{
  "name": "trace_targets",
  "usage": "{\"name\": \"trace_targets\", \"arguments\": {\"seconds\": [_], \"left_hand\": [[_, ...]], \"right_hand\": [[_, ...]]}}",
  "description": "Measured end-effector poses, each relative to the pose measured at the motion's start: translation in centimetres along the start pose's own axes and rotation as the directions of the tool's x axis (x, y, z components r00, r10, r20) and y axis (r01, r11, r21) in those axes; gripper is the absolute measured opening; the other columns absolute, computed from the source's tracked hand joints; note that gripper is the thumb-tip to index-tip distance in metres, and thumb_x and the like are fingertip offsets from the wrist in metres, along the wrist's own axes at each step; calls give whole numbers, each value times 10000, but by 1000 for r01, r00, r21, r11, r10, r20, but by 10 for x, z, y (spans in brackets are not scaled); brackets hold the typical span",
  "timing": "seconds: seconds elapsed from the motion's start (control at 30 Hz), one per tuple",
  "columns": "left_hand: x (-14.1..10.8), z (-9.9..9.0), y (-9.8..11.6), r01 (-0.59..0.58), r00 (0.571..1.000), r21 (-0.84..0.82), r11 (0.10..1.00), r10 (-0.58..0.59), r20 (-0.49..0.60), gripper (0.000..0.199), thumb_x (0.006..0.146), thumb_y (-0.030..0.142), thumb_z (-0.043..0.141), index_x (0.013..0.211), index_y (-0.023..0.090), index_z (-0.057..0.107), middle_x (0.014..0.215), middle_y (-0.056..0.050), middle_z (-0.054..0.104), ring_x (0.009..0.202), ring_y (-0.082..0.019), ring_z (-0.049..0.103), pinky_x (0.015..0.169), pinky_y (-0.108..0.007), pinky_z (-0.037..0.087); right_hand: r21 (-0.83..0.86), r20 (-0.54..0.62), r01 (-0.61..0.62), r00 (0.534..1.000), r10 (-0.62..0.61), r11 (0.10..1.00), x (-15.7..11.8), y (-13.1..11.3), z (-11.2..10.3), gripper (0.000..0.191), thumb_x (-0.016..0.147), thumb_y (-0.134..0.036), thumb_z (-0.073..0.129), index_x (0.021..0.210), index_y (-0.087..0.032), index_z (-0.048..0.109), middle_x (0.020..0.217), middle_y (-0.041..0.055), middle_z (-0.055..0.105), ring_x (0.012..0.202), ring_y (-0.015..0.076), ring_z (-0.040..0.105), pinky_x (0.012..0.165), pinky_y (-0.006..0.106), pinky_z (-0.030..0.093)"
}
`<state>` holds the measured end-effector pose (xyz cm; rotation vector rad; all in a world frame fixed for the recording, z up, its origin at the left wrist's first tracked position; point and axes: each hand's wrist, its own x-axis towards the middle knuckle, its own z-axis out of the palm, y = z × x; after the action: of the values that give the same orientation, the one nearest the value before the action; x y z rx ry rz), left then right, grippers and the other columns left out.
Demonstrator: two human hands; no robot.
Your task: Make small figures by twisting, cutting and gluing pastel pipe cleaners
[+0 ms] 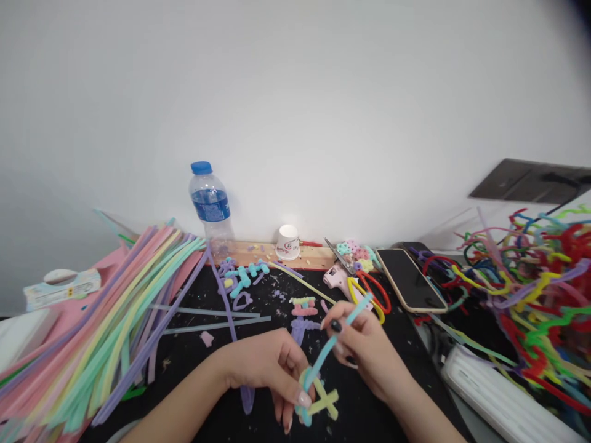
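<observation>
In my left hand [281,378] is a yellow pipe-cleaner shape [327,400], pinched between thumb and fingers, with crossed strips at its right end. A light blue pipe cleaner [322,357] loops around its left part and rises to the upper right. My right hand [357,347] pinches that blue strip near its upper end. Just beyond my hands lie a purple pipe-cleaner piece [302,329] and a small pink and yellow striped piece [303,306]. The fingertips of my left hand partly hide where the blue strip meets the yellow shape.
Long pastel pipe cleaners [138,295] are heaped at left, a tangle of bright ones [545,295] at right. Along the back stand a water bottle [210,200] and a paper cup [288,243]. Scissors [369,292], a pale pink glue gun [338,280] and a phone [410,280] lie right of centre.
</observation>
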<state>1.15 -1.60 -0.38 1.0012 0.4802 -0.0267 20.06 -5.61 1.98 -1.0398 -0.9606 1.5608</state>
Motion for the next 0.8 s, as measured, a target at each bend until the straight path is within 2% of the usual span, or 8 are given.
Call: {"name": "trace_targets", "arguments": {"seconds": [0.1,0.17,0.27,0.43,0.57,0.67,0.8], "left_hand": [[0,1,1,-10,1000,3,1000,10,-18,121,644,239,738,699,139,698,598,-7,658,465,-104,611,490,-186,499],[1,1,1,-11,1000,6,1000,11,-23,134,633,253,748,668,138,689,555,-3,643,448,-108,602,474,-186,489],[2,2,1,-14,1000,4,1000,14,-27,157,629,263,752,704,138,693,582,-7,652,443,-105,597,463,-185,483],[1,2,2,-36,999,6,999,37,-23,139,652,258,730,707,135,696,598,-2,649,455,-93,600,471,-171,481],[1,1,1,-43,998,-3,999,43,-41,157,644,263,733,724,132,696,614,-9,655,451,-98,593,474,-186,484],[2,-1,0,-64,996,-13,998,63,-55,160,649,261,727,721,122,694,631,-19,661,458,-98,591,465,-181,475],[2,-3,1,-79,992,-51,996,73,-101,140,673,249,709,718,122,676,629,-19,652,479,-91,591,469,-166,468]], "right_hand": [[-151,212,-22,976,54,988,-5,2,5,228,626,-250,758,788,-139,642,556,-57,490,457,43,368,427,163,267],[-247,254,-49,960,113,968,-8,3,8,179,614,-199,752,747,-140,648,576,-43,542,494,59,437,466,169,314],[-326,186,-83,971,150,942,-10,5,11,138,679,-214,695,622,-144,590,546,-23,592,484,81,500,472,180,356],[-265,51,-49,997,65,963,-7,9,10,228,720,-275,658,602,-177,490,474,-46,565,357,50,391,360,157,268],[-257,30,-51,998,61,965,-5,9,11,230,705,-266,671,596,-181,488,498,-29,596,382,69,458,391,175,357],[-292,16,-80,996,88,953,-4,7,10,193,680,-216,688,595,-170,521,544,-14,626,408,74,486,389,171,355],[-314,-13,-23,1000,19,949,-3,4,6,172,665,-164,701,592,-160,546,602,-9,647,482,81,528,447,172,377]]}}
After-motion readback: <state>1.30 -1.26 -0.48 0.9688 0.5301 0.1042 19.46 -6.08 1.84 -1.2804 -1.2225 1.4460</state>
